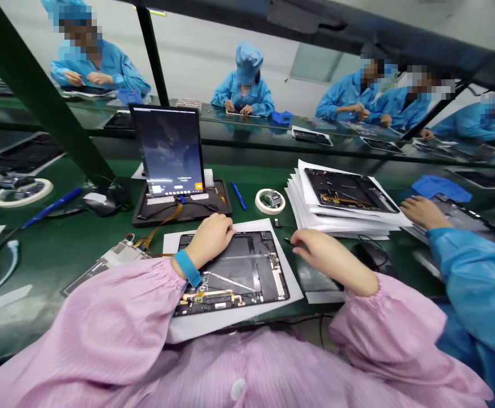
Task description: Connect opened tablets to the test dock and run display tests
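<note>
An opened tablet chassis lies on a white sheet in front of me on the green bench. My left hand, with a blue wrist strap, rests curled on the chassis's top edge; its fingers are closed and what they pinch is hidden. My right hand hovers just right of the chassis, fingers curled near a small black cable end. An upright tablet with a lit screen stands in a black cradle behind the chassis.
A stack of chassis on white sheets sits at right, a tape roll and blue pen beside the cradle. A black mouse lies right. A neighbour's blue-sleeved arm reaches in at right. Several workers sit across.
</note>
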The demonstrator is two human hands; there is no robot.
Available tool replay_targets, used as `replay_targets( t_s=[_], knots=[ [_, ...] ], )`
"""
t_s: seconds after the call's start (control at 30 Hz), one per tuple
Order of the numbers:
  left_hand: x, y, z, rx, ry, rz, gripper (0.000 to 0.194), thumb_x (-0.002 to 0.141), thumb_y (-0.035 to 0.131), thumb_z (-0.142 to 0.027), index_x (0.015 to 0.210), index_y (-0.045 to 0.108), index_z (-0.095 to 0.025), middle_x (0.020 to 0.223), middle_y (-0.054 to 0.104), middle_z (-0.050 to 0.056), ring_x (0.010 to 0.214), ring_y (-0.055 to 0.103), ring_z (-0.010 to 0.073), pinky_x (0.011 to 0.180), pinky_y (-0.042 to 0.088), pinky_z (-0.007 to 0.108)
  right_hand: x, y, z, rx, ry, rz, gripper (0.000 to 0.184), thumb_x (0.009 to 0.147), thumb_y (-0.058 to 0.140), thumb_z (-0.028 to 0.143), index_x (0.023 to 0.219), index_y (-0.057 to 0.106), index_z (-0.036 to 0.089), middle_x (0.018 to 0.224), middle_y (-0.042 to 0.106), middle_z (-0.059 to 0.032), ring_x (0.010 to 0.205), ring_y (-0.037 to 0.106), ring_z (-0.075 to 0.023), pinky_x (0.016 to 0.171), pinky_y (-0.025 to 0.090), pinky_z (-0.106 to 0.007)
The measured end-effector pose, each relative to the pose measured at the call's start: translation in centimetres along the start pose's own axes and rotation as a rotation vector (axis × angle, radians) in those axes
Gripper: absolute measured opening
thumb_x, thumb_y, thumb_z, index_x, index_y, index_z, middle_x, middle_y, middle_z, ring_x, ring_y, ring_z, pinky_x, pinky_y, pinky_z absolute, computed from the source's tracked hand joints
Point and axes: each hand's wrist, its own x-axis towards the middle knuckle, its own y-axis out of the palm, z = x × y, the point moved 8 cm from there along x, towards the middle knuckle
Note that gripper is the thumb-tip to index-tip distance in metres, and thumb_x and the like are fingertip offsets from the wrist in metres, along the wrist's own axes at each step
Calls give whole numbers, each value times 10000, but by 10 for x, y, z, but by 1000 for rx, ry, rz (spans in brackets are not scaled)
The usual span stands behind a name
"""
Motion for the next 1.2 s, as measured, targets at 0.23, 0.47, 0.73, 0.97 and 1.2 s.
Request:
replay_targets(
  t_s=[0.23,0.47,0.73,0.97,1.2],
  knots=[
    [4,8,0,40,3,75,224,917,474,-345,838,577,-162,851,633,84,830,562,225,741,415,330,-10,35,-19,83,75,-130,151,893,476,174,931,622,165,903,631,-101,861,596,-243,804,473,-392],
    [3,7,1,-22,-8,79,210,911,472,-328,817,566,-165,826,618,72,818,538,219,736,410,332,-30,40,-8,458,25,-28,191,909,494,257,973,670,219,852,650,-38,803,612,-187,755,495,-333],
    [2,6,4,-91,-20,40,202,890,493,-336,788,560,-175,807,615,63,809,540,219,725,408,334,-29,48,-10,401,-45,-89,166,868,556,195,938,701,237,877,620,-48,851,578,-203,788,476,-377],
    [4,4,6,-141,-67,17,319,913,446,-410,748,574,-170,794,616,63,779,549,207,708,396,316,-31,42,-12,677,65,-141,140,867,597,306,915,689,213,915,646,-51,869,606,-200,807,491,-364],
    [5,0,5,-215,-100,40,403,928,388,-463,737,589,-170,802,626,53,739,546,179,640,351,276,-38,21,15,332,-121,-222,177,924,500,219,1001,659,220,938,646,-60,887,587,-203,803,489,-366]
  ],
)
